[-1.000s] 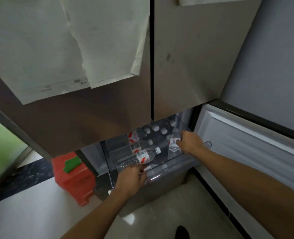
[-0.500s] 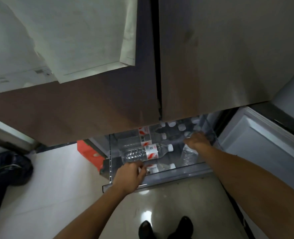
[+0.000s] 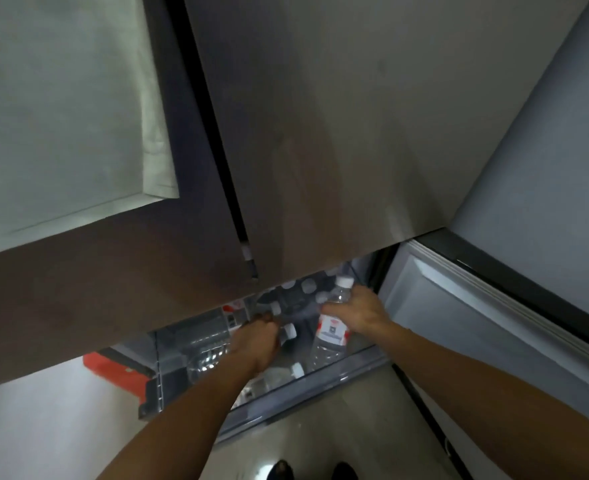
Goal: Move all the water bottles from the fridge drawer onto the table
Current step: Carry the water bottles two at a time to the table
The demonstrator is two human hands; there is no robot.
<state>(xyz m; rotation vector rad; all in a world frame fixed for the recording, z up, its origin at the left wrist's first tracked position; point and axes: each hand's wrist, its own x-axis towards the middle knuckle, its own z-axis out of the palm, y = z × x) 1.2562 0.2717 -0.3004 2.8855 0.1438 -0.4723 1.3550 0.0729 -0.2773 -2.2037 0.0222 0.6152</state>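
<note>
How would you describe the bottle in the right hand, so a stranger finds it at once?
Look below the fridge doors into the open drawer. At its right end the right hand holds one bottle by its upper part. It alone is raised, with its white cap and red-and-white label showing.

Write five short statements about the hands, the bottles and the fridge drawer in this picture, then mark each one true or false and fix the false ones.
1. The right hand holds a water bottle upright. True.
2. That bottle has a blue cap. False: its cap is white.
3. The fridge drawer is pulled open. True.
4. The drawer has no bottles left in it. False: several white-capped bottles remain inside.
5. The left hand rests on the floor. False: it reaches into the drawer, closed over a bottle lying there.
</note>
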